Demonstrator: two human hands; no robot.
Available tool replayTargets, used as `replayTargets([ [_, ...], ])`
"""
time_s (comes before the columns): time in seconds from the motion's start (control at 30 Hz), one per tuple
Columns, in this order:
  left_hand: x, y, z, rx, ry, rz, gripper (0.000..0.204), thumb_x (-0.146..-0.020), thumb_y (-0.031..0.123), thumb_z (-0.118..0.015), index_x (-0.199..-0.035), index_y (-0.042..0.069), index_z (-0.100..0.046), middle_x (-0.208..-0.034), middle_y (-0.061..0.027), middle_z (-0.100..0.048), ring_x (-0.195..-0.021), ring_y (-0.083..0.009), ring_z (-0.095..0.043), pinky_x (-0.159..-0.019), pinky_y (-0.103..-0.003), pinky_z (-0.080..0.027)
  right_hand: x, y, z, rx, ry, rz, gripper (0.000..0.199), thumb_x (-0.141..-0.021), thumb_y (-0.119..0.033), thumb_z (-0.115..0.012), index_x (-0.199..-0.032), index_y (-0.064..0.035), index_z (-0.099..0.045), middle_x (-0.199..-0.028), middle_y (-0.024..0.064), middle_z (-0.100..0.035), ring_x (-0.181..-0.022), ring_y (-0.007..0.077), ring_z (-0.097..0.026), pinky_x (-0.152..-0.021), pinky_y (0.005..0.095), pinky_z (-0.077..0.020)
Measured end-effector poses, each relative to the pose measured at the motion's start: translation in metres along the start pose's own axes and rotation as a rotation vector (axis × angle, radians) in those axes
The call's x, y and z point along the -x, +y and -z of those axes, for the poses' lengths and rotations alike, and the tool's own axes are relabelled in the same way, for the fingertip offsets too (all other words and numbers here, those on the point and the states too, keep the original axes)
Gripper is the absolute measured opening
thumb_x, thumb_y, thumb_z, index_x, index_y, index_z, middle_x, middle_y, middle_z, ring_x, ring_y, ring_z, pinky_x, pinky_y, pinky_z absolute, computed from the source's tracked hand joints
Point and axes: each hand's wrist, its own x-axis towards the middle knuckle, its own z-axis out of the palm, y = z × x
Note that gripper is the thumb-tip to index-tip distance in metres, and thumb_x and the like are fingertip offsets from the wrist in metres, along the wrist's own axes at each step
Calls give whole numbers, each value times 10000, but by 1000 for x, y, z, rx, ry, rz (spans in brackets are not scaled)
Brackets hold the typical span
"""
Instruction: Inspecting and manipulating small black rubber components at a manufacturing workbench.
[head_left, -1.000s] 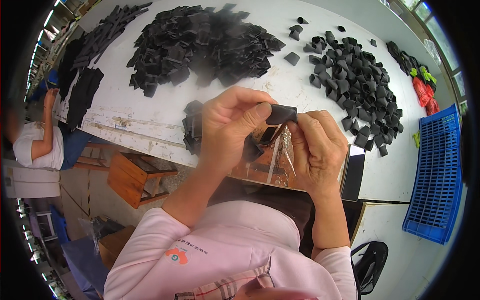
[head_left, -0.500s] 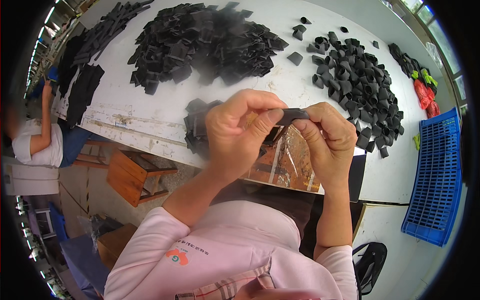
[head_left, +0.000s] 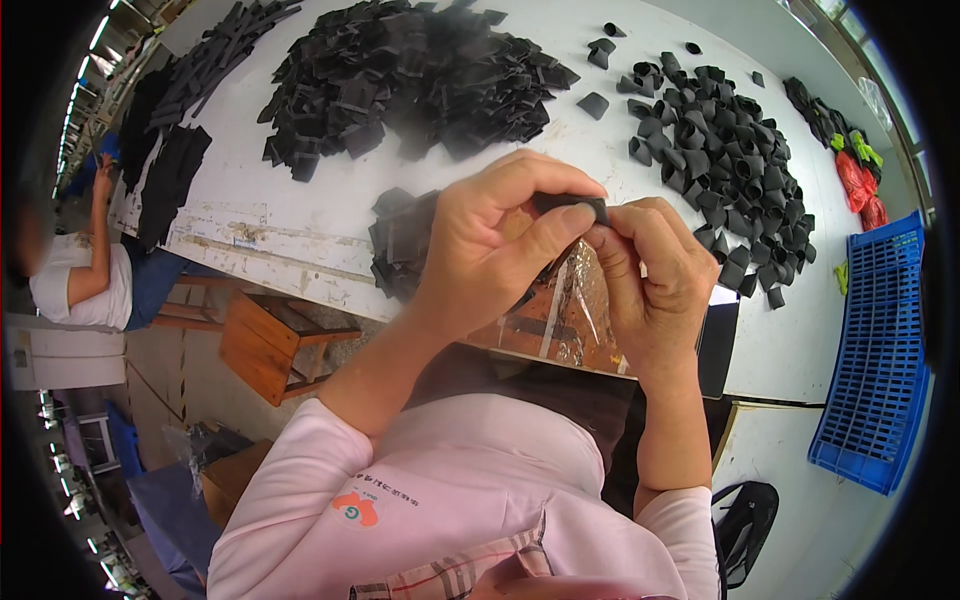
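Above the near edge of the table, both hands pinch a small black fabric piece (head_left: 570, 203). My left hand (head_left: 495, 240) is closed, with its thumb pressed along the piece and its index finger over the top. My right hand (head_left: 655, 265) grips the piece's right end between thumb and bent fingers. Most of the piece is hidden by the fingers. Beside my left wrist lies a small heap of flat black pieces (head_left: 395, 240). To the right spreads a pile of black pieces curled into short tubes (head_left: 715, 150).
A big heap of flat black pieces (head_left: 340, 90) covers the back of the white table (head_left: 300, 240). Black strips (head_left: 215, 60) lie at far left. A brown board under clear film (head_left: 560, 320) sits below my hands. A blue crate (head_left: 870, 360) stands right; a person (head_left: 85, 275) sits left.
My left thumb and fingers have shifted right along the black piece, covering more of it. The right fingers have curled in closer, and the two hands are nearer each other.
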Motion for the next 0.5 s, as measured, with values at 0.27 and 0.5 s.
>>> replayTargets([
  [0.27,1,-20,-5,-69,192,-75,57,-759,40,-598,-799,-1,-598,-697,-29,-555,-587,-71,-473,-562,-192,-397,-8,3,0,56,-1,87,57,-712,-26,-614,-713,-18,-558,-572,62,-475,-468,152,-464,-421,268,-349],
  [0.5,43,-59,-6,-498,-70,236,418,-677,30,-581,-1077,0,-463,-893,-91,-526,-797,-149,-524,-694,-251,-429,-22,40,30,-322,252,-481,319,-813,-259,-569,-941,32,-598,-720,66,-604,-549,63,-473,-511,186,-380],
])
